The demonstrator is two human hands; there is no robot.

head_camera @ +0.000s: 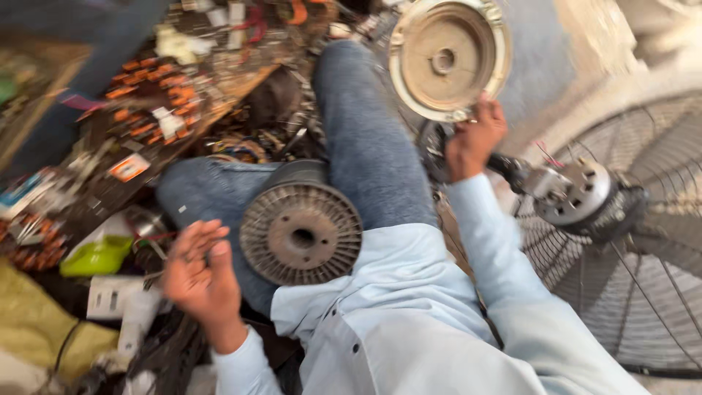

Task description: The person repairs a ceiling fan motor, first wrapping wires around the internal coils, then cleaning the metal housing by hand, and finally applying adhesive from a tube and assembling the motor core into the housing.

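My right hand (474, 139) grips the lower rim of a round pale metal cover plate (446, 58) and holds it up above my knee. My left hand (199, 272) hovers with fingers apart and holds nothing. It is just left of a round grey ribbed spool (301, 232) that rests on my lap, face up with a hole in its middle. I sit with legs in blue jeans (365, 139) and wear a light blue shirt. A small fan motor (574, 192) lies to the right of my right forearm.
A large wire fan guard (643, 241) lies at the right. A cluttered board with orange parts, wires and small pieces (153, 102) fills the upper left. A green container (95, 256), white paper and a yellow cloth (29, 322) lie at the lower left.
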